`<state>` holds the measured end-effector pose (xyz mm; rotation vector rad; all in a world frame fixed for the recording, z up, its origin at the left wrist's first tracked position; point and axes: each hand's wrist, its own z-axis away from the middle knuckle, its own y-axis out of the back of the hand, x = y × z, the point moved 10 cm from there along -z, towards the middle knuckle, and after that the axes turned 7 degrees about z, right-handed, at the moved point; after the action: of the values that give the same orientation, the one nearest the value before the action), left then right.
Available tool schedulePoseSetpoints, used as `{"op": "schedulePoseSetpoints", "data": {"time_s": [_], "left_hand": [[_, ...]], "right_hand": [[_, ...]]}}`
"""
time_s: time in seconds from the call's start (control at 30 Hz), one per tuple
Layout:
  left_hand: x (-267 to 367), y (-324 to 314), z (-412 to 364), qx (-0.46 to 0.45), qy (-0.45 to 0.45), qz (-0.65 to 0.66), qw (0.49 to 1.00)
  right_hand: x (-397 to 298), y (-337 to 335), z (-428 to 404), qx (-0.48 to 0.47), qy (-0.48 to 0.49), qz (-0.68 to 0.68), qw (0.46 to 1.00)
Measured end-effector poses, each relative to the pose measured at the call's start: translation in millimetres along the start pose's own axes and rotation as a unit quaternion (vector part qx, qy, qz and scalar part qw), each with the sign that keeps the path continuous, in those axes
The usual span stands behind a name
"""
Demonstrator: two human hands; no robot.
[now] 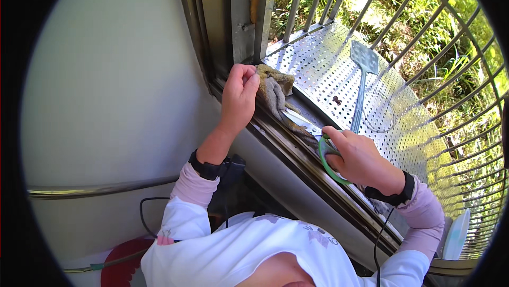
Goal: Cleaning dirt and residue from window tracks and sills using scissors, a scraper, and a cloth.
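My left hand (240, 96) pinches the upper end of a worn, dirty cloth (272, 88) between thumb and fingers. The cloth lies bunched along the metal window track. My right hand (360, 159) holds a pair of scissors with green handles (324, 156). Their metal blades (300, 121) point up and left and touch or overlie the cloth's middle. The blades look slightly apart. Part of the cloth is hidden behind the scissors and my right hand.
Beyond the window track (278, 144) is a perforated metal shelf (318, 64) inside a barred cage. On it lie a fly swatter (364, 60), a thin wire ring (393, 114) and a small dark scrap (337, 100). A metal rail (99, 191) runs along the left wall.
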<state>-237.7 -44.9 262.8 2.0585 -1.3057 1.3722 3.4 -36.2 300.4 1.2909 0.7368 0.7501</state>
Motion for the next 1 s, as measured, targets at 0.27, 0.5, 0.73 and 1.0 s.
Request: {"op": "schedulePoseSetpoints", "data": {"time_s": [0.27,0.5,0.73,1.0], "left_hand": [[21.3,-44.1,-40.4,-0.189,-0.01,0.109,0.976],[39.4,43.0,-7.2,0.042,-0.068,0.009,0.997],[50.9,74.0,81.5,0.152,-0.163,-0.022,0.975],[48.3,38.4,123.1,0.064,-0.228,-0.137,0.962]], "right_hand": [[49.2,6.7,37.1,-0.012,-0.084,-0.552,0.829],[47.5,28.8,68.2,0.018,-0.05,-0.588,0.807],[-16.0,15.7,17.4,-0.043,0.116,-0.222,0.967],[-41.5,16.5,-15.1,-0.137,0.126,-0.11,0.976]]}}
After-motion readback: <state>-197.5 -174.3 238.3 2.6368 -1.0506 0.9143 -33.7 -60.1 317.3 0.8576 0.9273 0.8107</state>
